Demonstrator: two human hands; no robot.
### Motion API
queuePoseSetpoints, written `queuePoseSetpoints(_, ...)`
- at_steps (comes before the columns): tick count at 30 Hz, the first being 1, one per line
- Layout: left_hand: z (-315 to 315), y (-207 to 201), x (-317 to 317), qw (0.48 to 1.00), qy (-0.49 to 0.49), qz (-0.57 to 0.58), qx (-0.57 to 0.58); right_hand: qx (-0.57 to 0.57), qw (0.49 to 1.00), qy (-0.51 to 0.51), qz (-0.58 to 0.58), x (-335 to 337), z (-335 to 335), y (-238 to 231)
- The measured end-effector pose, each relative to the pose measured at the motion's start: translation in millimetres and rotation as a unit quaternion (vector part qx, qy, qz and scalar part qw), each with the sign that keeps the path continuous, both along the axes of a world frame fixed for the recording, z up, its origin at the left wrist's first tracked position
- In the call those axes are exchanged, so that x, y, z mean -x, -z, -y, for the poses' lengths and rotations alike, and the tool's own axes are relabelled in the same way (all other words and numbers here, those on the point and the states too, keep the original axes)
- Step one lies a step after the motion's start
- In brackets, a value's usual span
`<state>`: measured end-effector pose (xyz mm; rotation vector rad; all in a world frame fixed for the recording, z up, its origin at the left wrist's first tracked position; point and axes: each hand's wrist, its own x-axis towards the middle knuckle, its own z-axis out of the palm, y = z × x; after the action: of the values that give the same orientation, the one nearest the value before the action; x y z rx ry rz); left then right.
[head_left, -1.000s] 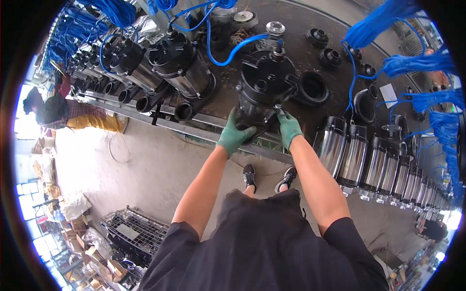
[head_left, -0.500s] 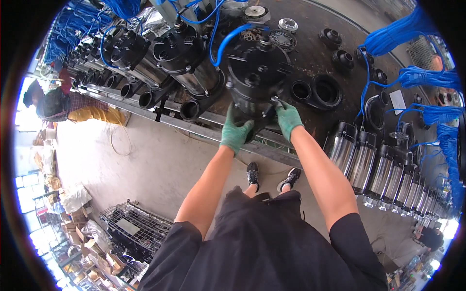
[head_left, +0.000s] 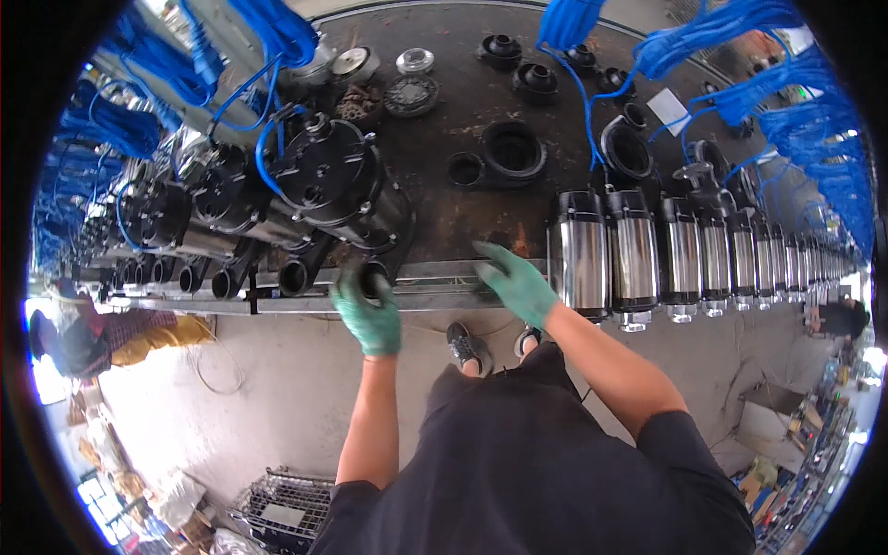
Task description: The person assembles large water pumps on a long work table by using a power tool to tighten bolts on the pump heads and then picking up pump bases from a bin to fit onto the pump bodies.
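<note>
A black-and-steel submersible pump (head_left: 326, 176) stands on the bench's near edge, left of centre, its round outlet facing me. My left hand (head_left: 368, 316), in a green glove, is at that outlet with thumb and fingers apart. Whether the fingertips touch the outlet I cannot tell. To the right, my green-gloved right hand (head_left: 520, 285) hovers over the bench edge, fingers spread, holding nothing. Farther back lies a black pump base (head_left: 514, 153) with one large and one small round opening.
More pumps (head_left: 222, 190) line the bench's left side. Steel cylindrical motors (head_left: 581, 245) stand in a row to the right. Blue cable coils (head_left: 708, 42) hang on both sides. Black flanged parts (head_left: 535, 81) sit at the back. A wire crate (head_left: 282, 509) rests on the floor behind left.
The pump both hands were on now stands at the end of the left row. My right hand has come away from it, and my view has shifted right.
</note>
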<state>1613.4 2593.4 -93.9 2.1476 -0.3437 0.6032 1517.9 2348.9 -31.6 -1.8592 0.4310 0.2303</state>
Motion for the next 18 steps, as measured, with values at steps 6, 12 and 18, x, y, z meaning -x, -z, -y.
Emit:
queuePoseSetpoints(6, 140, -35, -41, 0.942, 0.258, -0.052, -0.208, 0.119, 0.988, 0.099, -0.007, 140, 55, -26)
queuePoseSetpoints(12, 174, 7, -110, 0.841, 0.293, -0.085, -0.448, 0.195, 0.961, 0.176, 0.087, 200, 75, 11)
queuePoseSetpoints(18, 142, -2, 9, 0.836, 0.284, -0.185, -0.433, 0.168, 0.956, 0.236, 0.043, 224, 88, 3)
